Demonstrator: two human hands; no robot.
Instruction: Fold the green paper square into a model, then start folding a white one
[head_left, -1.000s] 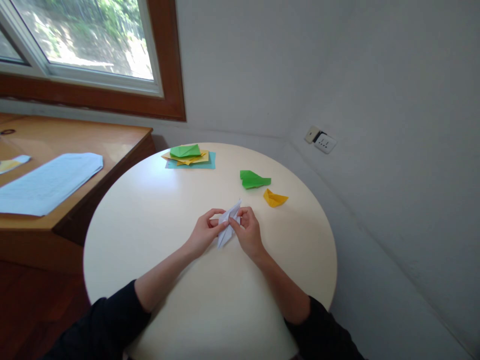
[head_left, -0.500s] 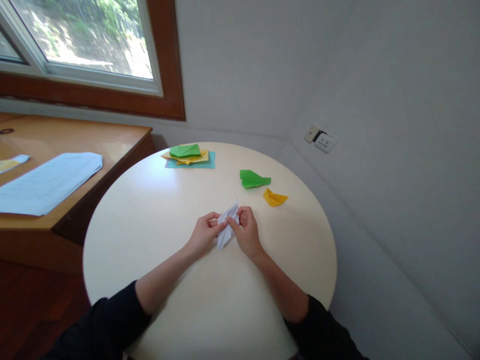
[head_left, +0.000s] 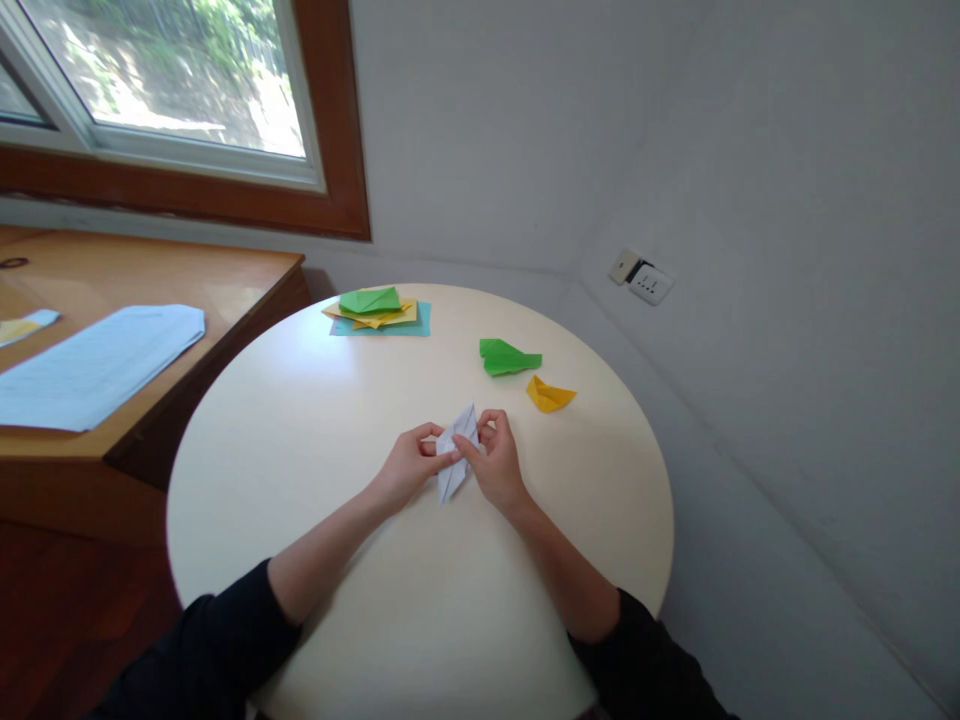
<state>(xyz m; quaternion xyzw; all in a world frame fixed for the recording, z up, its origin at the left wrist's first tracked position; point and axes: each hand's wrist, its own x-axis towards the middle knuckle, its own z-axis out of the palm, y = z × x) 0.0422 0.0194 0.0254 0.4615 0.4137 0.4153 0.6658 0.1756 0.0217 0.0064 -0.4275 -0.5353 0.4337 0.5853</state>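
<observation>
A piece of folded white paper [head_left: 453, 478], long and pointed at both ends, is held between my two hands over the round table. My left hand [head_left: 409, 465] pinches its left edge, thumb on top and fingers behind. From the other side my right hand [head_left: 496, 462] grips it, the thumb pressing on the paper's middle close to the left thumb. Parts of the paper are covered by the thumbs. Beyond my right hand lie a folded green paper [head_left: 506, 357] and a small yellow paper boat [head_left: 550, 395].
At the far side of the round cream table [head_left: 300, 430] sits a stack of coloured papers [head_left: 380, 318], green on top, blue below. To the left, a wooden desk [head_left: 247, 270] bears white printed sheets [head_left: 97, 370]. Walls stand close behind and right, with a socket [head_left: 651, 284].
The white paper has turned slightly in my hands, its lower tip shifting a little right. Both hands keep their grip and have barely moved.
</observation>
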